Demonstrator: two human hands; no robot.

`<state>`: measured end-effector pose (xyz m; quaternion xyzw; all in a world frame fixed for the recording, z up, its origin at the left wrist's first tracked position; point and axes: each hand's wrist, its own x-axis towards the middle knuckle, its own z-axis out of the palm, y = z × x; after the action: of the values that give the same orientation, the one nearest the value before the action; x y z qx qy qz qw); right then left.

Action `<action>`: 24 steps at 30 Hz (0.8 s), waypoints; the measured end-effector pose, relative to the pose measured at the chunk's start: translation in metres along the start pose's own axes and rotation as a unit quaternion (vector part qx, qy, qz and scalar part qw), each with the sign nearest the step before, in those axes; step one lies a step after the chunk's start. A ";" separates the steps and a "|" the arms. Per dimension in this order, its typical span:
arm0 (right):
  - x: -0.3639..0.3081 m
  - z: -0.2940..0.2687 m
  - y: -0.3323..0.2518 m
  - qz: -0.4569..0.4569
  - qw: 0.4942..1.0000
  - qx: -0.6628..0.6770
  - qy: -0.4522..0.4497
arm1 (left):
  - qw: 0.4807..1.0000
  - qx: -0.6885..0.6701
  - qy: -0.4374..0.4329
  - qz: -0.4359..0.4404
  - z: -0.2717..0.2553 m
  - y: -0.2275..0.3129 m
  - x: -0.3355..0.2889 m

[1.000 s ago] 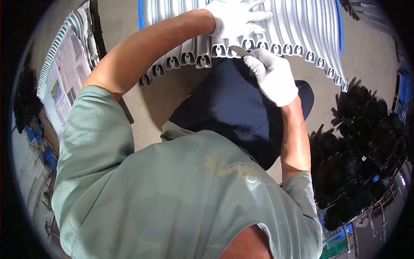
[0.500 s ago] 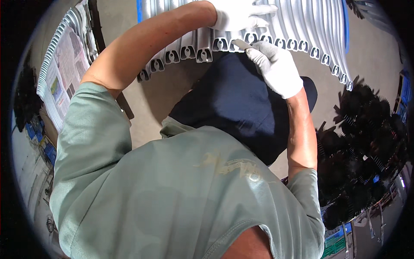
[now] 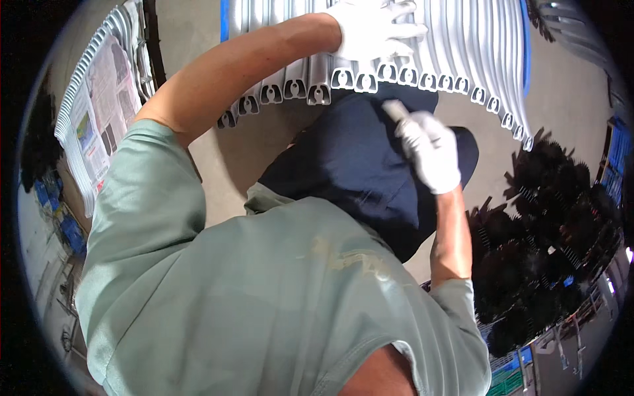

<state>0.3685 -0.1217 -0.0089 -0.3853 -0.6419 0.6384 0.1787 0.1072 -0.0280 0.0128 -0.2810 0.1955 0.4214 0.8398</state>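
Note:
A row of silvery metal profiles [image 3: 462, 46] lies side by side at the top, their hollow, dark-cored ends facing me. My left hand [image 3: 375, 32], in a white glove, rests on top of them with its fingers spread. My right hand [image 3: 432, 155], also gloved in white, is closed around a short flat grey tool [image 3: 395, 110]. The tool is smeared by motion, so its exact kind does not show. It is over my dark-clad leg, apart from the profile ends and on my side of them.
Blue edging [image 3: 224, 20] borders the profiles on both sides. Another stack of profiles [image 3: 69, 105] stands at the left, with a printed paper sheet [image 3: 109, 99] on it. Dark, spiky-edged objects [image 3: 548, 244] are heaped at the right, and a grey floor [image 3: 561, 99] shows between.
My right hand has drawn the tool back from the profile ends, toward my body. My left hand stays on the profiles, its fingers spread a little wider.

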 end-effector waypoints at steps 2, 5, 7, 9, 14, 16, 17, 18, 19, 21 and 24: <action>0.019 0.006 -0.026 0.062 0.998 -0.029 0.013 | 0.998 0.062 -0.021 0.023 -0.007 -0.004 -0.005; 0.041 0.001 -0.045 0.125 0.989 -0.068 0.036 | 0.990 0.127 -0.054 0.035 -0.017 -0.006 0.009; 0.048 0.002 -0.042 0.086 0.989 -0.113 0.033 | 0.761 0.623 -0.062 0.171 -0.040 0.008 0.030; 0.052 0.002 -0.039 0.047 0.985 -0.161 0.028 | 0.294 0.920 -0.054 0.252 -0.054 0.020 0.049; 0.052 0.007 -0.034 0.025 0.990 -0.130 0.053 | 0.010 0.934 -0.121 0.335 -0.057 0.040 0.069; 0.052 0.007 -0.033 0.036 0.991 -0.119 0.050 | -0.134 0.908 -0.152 0.365 -0.056 0.044 0.073; 0.052 0.007 -0.033 0.045 0.992 -0.109 0.047 | -0.206 0.887 -0.167 0.377 -0.055 0.046 0.075; 0.052 0.007 -0.033 0.054 0.993 -0.098 0.044 | -0.276 0.861 -0.180 0.387 -0.054 0.047 0.076; 0.051 0.007 -0.033 0.063 0.993 -0.088 0.042 | -0.345 0.829 -0.192 0.395 -0.054 0.049 0.078; 0.051 0.007 -0.033 0.065 0.993 -0.092 0.040 | -0.348 0.831 -0.192 0.390 -0.053 0.046 0.074; 0.049 0.006 -0.033 0.070 0.991 -0.107 0.034 | -0.358 0.834 -0.189 0.375 -0.051 0.042 0.069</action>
<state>0.3235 -0.0867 0.0094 -0.4674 -0.6718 0.5634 0.1130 0.1077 0.0006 -0.0783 -0.9539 -0.2280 -0.0537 0.1874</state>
